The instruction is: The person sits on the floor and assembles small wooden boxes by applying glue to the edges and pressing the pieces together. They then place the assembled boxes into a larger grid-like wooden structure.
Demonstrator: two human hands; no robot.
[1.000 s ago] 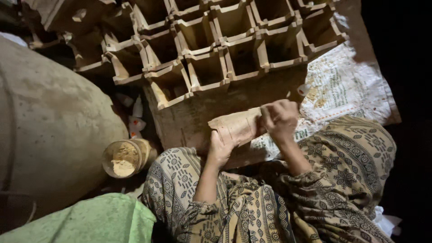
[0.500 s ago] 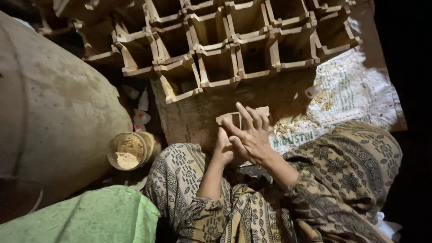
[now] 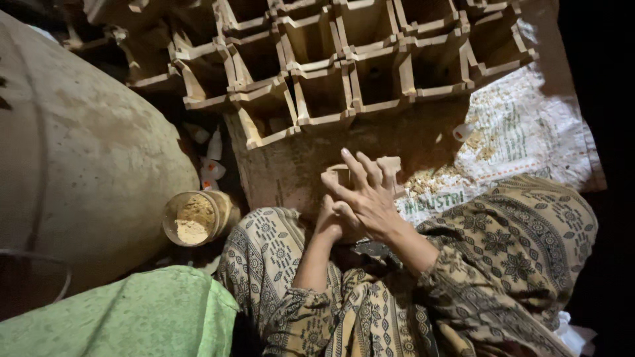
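A small open-topped wooden box rests near my knees, mostly hidden behind my hands. My right hand lies flat over it with the fingers spread and pointing up. Under it, my left hand curls around the box's lower side. Both arms wear patterned beige sleeves. Beyond my hands, several finished wooden boxes sit in rows on a wooden board.
A jar of tan powder lies on its side at the left, beside small white bottles. A big pale rounded sack fills the left. Green cloth is at lower left. A printed woven sack with sawdust lies at right.
My right hand has gone from gripping the box's end to lying flat across it with fingers spread. The box has dropped slightly toward my lap, and the view has shifted.
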